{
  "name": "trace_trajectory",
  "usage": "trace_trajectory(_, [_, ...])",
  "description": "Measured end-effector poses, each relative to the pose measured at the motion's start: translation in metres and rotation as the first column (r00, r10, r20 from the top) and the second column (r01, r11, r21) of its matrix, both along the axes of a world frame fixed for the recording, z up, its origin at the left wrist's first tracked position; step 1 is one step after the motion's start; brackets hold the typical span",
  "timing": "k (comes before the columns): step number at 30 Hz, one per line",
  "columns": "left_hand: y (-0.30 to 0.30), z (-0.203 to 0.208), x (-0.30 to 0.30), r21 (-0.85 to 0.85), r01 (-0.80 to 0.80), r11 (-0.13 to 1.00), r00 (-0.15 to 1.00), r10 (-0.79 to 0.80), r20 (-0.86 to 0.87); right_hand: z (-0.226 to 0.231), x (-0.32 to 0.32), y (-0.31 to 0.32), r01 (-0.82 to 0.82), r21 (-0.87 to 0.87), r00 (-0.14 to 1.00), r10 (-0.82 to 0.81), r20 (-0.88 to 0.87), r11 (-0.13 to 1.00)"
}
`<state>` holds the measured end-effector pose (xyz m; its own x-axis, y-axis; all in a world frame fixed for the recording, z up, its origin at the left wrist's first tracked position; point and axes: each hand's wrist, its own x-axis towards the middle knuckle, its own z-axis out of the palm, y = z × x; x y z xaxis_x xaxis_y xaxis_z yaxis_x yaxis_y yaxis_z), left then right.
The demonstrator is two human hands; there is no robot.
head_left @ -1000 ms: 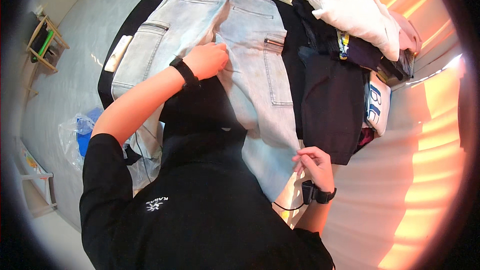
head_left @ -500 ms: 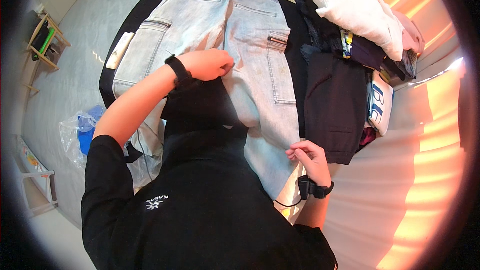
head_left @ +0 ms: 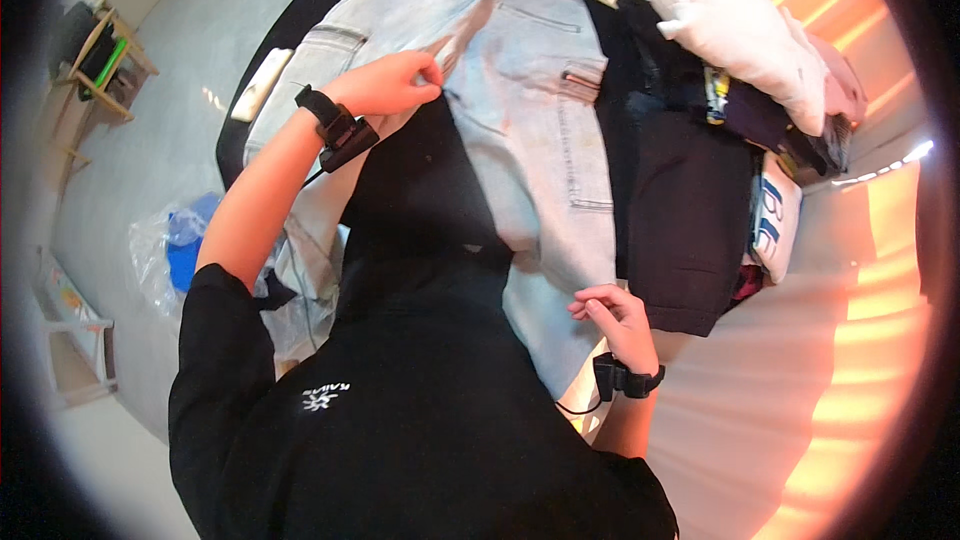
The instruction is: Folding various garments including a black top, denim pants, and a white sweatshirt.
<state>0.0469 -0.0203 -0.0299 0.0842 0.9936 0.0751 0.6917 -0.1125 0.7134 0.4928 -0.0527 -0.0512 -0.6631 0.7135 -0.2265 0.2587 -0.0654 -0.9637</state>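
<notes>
A pair of light-blue cargo jeans (head_left: 545,130) lies spread out, waistband at the far end, legs toward me. At the inner edge of its left leg, just below the crotch, my left hand (head_left: 395,83) pinches the denim between bent fingers and thumb. My right hand (head_left: 615,323) rests by the outer edge of the lower right leg, its fingers loosely bent and apart, with no cloth visibly gripped. Both wrists carry black straps with small dark devices. My torso in a black T-shirt covers the lower legs.
The jeans lie on a black surface (head_left: 425,175). To the right are folded dark trousers (head_left: 690,210) and a clothes pile topped by a white garment (head_left: 740,40), near a sunlit curtain (head_left: 870,270). Clear plastic with blue (head_left: 180,250) and a wooden chair (head_left: 110,60) stand left.
My left hand has moved left and slightly up from the crotch, showing more black surface between the legs. My right hand has barely moved. The whole view has shifted slightly.
</notes>
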Motion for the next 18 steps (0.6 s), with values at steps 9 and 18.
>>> trace_trajectory(9, [-0.155, -0.019, 0.018, -0.351, 0.008, 0.936, 0.831, 0.189, 0.523, -0.049, 0.003, -0.013, 0.034, -0.219, 0.991, -0.005, 0.135, 0.975])
trace_trajectory(18, [-0.265, -0.21, 0.014, -0.069, -0.829, 0.556, 0.56, 0.821, -0.111, -0.062, -0.057, -0.004, -0.235, -0.096, 0.957, 0.247, 0.152, 0.967])
